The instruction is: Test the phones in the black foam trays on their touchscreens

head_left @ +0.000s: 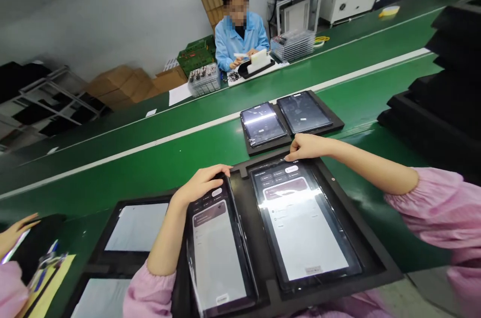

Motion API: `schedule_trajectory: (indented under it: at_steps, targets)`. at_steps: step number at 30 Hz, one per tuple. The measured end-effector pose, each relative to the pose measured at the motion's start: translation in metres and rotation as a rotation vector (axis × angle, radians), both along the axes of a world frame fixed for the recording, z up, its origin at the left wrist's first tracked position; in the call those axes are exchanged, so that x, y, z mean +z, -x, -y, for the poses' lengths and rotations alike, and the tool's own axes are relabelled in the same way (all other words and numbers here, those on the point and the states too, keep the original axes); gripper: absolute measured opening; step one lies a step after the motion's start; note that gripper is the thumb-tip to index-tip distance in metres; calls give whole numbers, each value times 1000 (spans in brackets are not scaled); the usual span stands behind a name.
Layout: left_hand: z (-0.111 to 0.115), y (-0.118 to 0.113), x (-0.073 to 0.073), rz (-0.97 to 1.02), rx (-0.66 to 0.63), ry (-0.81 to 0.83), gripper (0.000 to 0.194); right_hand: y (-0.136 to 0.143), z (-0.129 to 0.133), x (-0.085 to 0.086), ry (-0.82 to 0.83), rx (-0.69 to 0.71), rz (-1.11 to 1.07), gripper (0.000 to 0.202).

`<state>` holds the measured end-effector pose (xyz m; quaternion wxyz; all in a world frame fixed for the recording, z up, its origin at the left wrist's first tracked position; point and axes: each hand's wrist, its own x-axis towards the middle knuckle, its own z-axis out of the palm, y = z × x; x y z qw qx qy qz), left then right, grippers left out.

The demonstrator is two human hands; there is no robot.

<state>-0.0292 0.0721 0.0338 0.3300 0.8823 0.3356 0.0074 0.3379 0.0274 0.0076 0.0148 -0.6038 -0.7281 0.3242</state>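
Two tablets with lit screens lie side by side in a black foam tray before me, clear film glinting on them. My left hand (pixel 203 184) grips the top edge of the left tablet (pixel 220 253), thumb by the screen and fingers over the upper corner. That tablet looks slightly tilted in its recess. At the top edge of the right tablet (pixel 306 228), my right hand (pixel 308 147) is closed, its fingertips pinched against the rim. Both screens show a dark panel of buttons above a pale page. The black foam tray (pixel 376 258) surrounds them.
Beyond is another foam tray (pixel 336 125) with two dark tablets on the green conveyor (pixel 150 163). Black trays (pixel 447 102) are stacked at right. More tablets (pixel 137 228) lie at left, near another person's hand (pixel 15 233). A co-worker (pixel 240 32) in blue sits opposite.
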Motion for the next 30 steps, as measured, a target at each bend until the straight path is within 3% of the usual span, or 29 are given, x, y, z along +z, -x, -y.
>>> schedule_trajectory:
  at_steps: [6, 14, 18, 21, 23, 26, 28, 29, 30]
  targets:
    - [-18, 16, -5, 4, -94, 40, 35, 7, -5, 21, 52, 22, 58, 45]
    - [-25, 17, -1, -38, -115, 47, 37, 9, -6, 30, 65, 16, 137, 63]
    - [-15, 11, -3, -95, -154, -36, 47, 11, 4, 27, 39, 22, 175, 69]
    - [-7, 5, -9, -160, -127, -142, 62, 15, 15, 16, -45, 86, 259, 88]
    - [-5, -1, -13, -175, -96, -174, 58, 17, 21, 7, -136, 75, 306, 92]
    - [-1, -10, -19, -149, -34, -203, 36, 13, 22, -5, -223, 3, 288, 60]
    - [5, -16, -21, -132, 45, -245, 39, 11, 21, -10, -262, -8, 268, 24]
    - [10, -18, -21, -129, 84, -267, 42, 10, 23, -12, -284, -12, 266, 14]
    - [16, -21, -21, -132, 112, -285, 44, 10, 29, -14, -305, -21, 265, 18]
